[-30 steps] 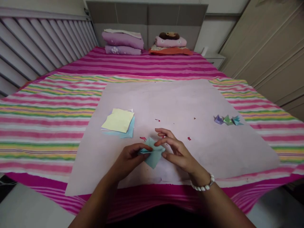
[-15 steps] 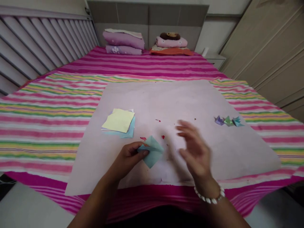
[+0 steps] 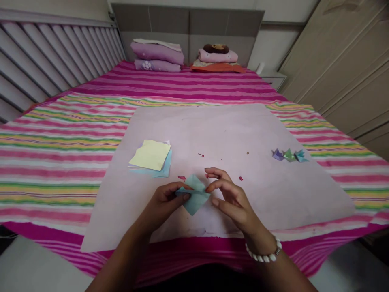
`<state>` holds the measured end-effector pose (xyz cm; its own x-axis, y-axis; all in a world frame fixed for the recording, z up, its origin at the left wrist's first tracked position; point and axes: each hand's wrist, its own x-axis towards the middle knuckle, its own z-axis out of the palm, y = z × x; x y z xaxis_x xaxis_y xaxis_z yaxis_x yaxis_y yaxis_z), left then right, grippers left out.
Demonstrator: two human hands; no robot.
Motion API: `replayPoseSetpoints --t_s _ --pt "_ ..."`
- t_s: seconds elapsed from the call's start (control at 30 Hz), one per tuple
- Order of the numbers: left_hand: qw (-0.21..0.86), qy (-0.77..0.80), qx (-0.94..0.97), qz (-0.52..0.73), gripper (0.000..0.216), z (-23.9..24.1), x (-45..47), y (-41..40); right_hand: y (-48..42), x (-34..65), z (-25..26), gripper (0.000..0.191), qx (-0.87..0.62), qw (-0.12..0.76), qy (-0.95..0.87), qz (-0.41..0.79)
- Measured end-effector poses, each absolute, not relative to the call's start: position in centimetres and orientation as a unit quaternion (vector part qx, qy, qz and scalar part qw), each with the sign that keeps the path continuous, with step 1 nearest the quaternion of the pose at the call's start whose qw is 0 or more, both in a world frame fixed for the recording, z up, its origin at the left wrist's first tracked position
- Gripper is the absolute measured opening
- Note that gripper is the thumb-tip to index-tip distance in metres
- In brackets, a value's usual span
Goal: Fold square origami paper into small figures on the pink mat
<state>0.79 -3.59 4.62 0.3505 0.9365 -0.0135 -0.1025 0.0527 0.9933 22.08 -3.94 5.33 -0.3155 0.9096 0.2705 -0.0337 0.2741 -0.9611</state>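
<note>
A folded light-blue paper [image 3: 194,198] lies on the pale pink sheet [image 3: 231,134] near the bed's front edge. My left hand [image 3: 164,202] pinches its left corner with closed fingers. My right hand [image 3: 229,195] has come to the paper's right corner, thumb and fingers curled against it, a white bead bracelet [image 3: 263,253] on the wrist. A stack of square papers [image 3: 152,157], yellow on top, sits to the left of my hands. Three small folded paper figures [image 3: 288,155], purple, green and blue, stand in a row at the right.
Tiny red paper scraps [image 3: 182,177] dot the sheet around my hands. The striped bedspread [image 3: 60,154] covers the bed, with folded bedding and pillows [image 3: 158,54] at the headboard. A slatted rail [image 3: 45,61] runs on the left and a wardrobe [image 3: 349,65] on the right.
My right hand swung away to the right off the blue paper, then came back to its right corner. My left hand kept its pinch on the paper throughout.
</note>
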Motion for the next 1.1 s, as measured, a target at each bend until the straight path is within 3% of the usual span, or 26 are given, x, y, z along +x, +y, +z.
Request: replayPoseSetpoints --t_s 0.3,0.6,0.87,1.1 --pt "0.615 0.387 0.552 0.409 0.013 4.6 0.8 -3.7 -3.9 21.4 5.4 0.013 -0.355 0.493 -0.641 0.469" --pt "0.593 0.418 0.544 0.423 0.009 4.6 1.4 -3.7 -4.5 20.3 5.2 0.016 -0.421 0.570 -0.653 0.268" --pt "0.519 0.432 0.596 0.433 0.010 4.9 1.5 -4.1 -5.0 20.0 4.7 0.008 -0.480 0.531 -0.555 0.423" --pt "0.484 0.431 0.620 0.442 0.016 5.0 1.6 -4.1 -4.8 19.7 4.2 0.010 -0.491 0.559 -0.522 0.416"
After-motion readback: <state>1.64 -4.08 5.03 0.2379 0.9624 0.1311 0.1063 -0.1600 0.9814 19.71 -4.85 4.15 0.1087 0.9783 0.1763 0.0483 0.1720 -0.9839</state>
